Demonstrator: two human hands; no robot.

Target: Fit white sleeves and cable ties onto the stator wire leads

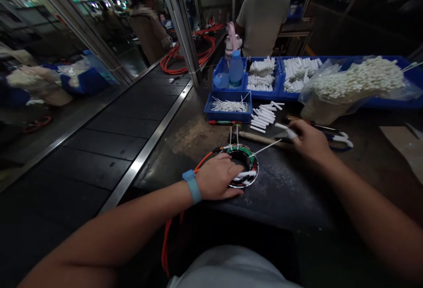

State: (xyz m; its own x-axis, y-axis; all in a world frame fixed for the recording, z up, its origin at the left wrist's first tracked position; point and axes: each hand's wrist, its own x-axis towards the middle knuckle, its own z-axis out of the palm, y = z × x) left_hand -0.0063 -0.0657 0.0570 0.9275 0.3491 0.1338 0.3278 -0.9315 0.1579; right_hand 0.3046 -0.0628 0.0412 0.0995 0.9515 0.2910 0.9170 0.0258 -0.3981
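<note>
My left hand (pixel 218 175) lies on a ring-shaped wound coil (pixel 247 158) with green and red windings, pressing it against the dark workbench, fingers curled over its near rim. White ties stick up from the coil's far edge. Orange leads (pixel 203 162) run from the coil back under my wrist, which wears a blue band. My right hand (pixel 307 140) is closed on a short white tube (pixel 284 128), just right of the coil. A thin white tie (pixel 266 148) juts from the coil toward that hand.
A loose pile of white tubes (pixel 262 116) lies beyond the coil, beside a small blue tray of ties (pixel 228 112). Blue bins (pixel 279 92) of tubes, a blue bottle (pixel 235 68), a bag of white pieces (pixel 357 81), scissors (pixel 339 138) and a wooden-handled tool (pixel 257 138) sit behind. A conveyor (pixel 109 138) runs left; two people stand farther back.
</note>
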